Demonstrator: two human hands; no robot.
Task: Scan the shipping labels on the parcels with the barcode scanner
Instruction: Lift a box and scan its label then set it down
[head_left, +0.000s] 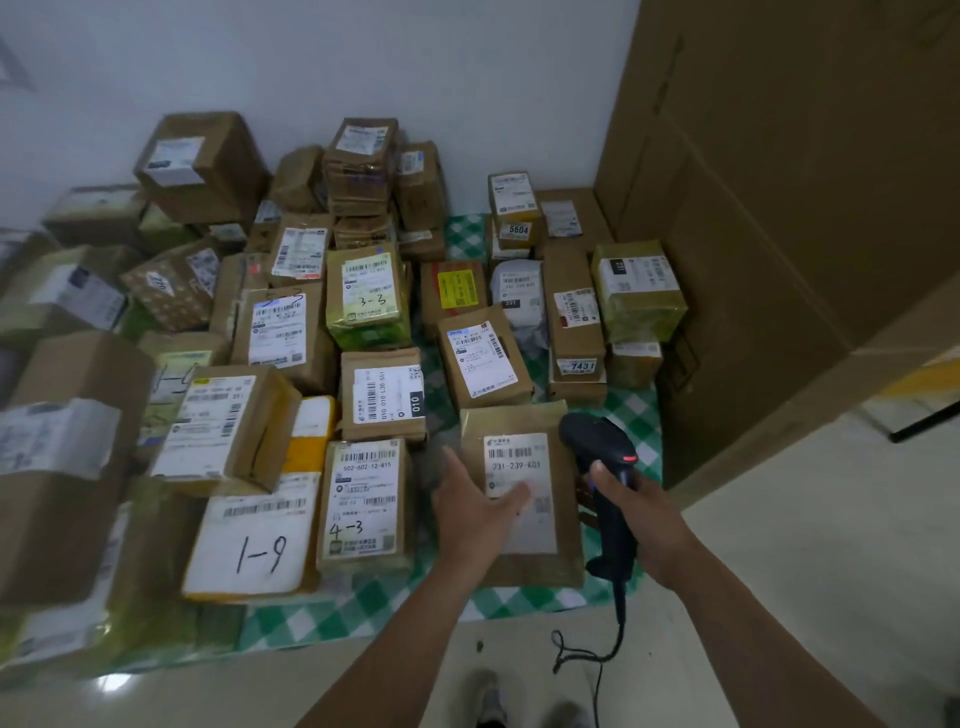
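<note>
Parcels crowd a green-and-white checked cloth (631, 415) spread on a pale tiled floor (779, 597). At the cloth's near right corner lies a flat brown parcel (519, 566), its long axis running away from the person, its white shipping label (519, 467) facing up. The left hand (475, 501) rests open and flat on the parcel's left side, fingers spread over the label's lower left part, holding nothing. The right hand (641, 512) is closed around the grip of a black barcode scanner (605, 457), just right of the parcel, head tipped toward the label; its cable (597, 660) trails to the floor. The barcode sits near the label's top, uncovered, ahead and left of the scanner, so the right hand is the nearer one for aiming. Behind, a white wall (363, 62); to the right, tall cardboard panels (805, 182).
</note>
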